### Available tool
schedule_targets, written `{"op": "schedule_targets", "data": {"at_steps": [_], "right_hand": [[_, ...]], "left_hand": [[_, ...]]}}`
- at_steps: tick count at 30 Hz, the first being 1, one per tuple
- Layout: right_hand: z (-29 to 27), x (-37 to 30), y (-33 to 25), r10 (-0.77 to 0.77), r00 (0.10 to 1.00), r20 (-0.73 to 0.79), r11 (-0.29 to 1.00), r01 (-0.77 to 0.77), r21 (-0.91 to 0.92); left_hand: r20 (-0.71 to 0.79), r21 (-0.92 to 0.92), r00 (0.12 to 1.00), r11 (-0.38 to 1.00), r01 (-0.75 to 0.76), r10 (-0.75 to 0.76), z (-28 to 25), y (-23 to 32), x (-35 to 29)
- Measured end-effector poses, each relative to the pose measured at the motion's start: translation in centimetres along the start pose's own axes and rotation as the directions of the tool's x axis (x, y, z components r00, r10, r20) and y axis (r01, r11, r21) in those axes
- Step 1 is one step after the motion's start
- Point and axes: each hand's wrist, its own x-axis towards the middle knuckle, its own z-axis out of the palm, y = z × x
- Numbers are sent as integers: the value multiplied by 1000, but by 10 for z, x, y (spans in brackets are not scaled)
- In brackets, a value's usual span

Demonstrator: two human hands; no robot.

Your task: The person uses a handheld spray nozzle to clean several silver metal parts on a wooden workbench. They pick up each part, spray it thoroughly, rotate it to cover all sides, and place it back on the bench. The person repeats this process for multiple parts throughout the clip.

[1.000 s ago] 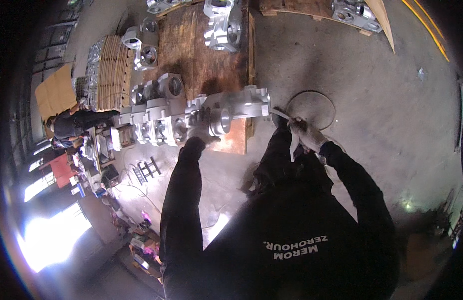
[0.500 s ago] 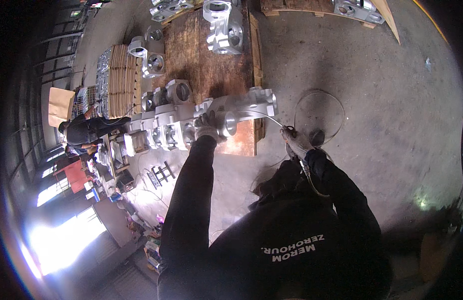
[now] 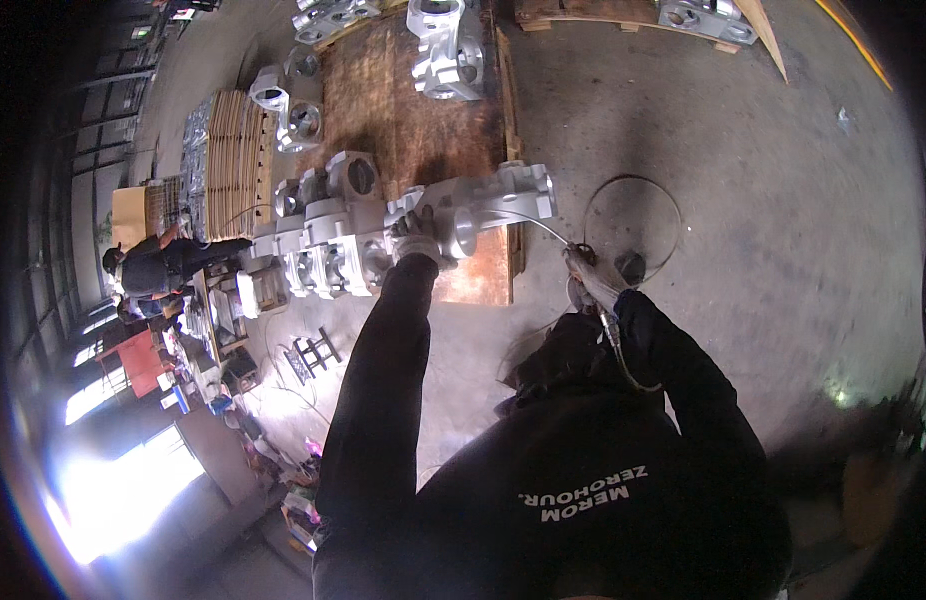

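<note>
A long silver metal casting (image 3: 498, 195) lies across the near part of a brown wooden board, its right end past the board's edge. My gloved left hand (image 3: 415, 242) rests on its left part, fingers bent over the metal beside a round bore (image 3: 463, 236). Off to the right, my gloved right hand (image 3: 591, 278) is closed around what looks like an air blow gun, mostly hidden by the glove. Its thin curved tube (image 3: 531, 218) reaches left to the casting; where the tip ends I cannot make out. A hose (image 3: 623, 368) loops from a fitting below that hand.
Several more castings (image 3: 333, 255) stand left of my left hand, and another casting (image 3: 448, 55) sits farther back on the board (image 3: 383, 90). A looped hose (image 3: 673, 215) lies on the floor at right. A co-worker (image 3: 168, 268) stands far left by a cluttered bench (image 3: 223, 310).
The whole view has shifted slightly. My left hand keeps its place on the casting, and my right hand has turned a little while holding the tube toward it.
</note>
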Motion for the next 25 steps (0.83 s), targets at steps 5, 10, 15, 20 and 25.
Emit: {"op": "schedule_targets", "data": {"at_steps": [5, 10, 15, 20, 25], "right_hand": [[-11, -7, -6, -437, 894, -99, 882, 405, -240], [-3, -59, -22, -646, 763, 7, 575, 492, -653], [20, -76, -70, -576, 817, -4, 575, 401, -713], [2, -30, -32, -592, 806, -5, 617, 449, -647], [22, -81, -62, -545, 823, 162, 576, 507, -641]], "left_hand": [[41, 30, 999, 1000, -4, 3, 7, -1, 6], [34, 38, 999, 999, 36, -37, 8, 4, 15], [48, 81, 999, 997, 0, -4, 28, -5, 21], [23, -7, 1000, 1000, -11, 11, 1, 5, 11], [-44, -67, 999, 998, 6, -9, 10, 6, 5]]}}
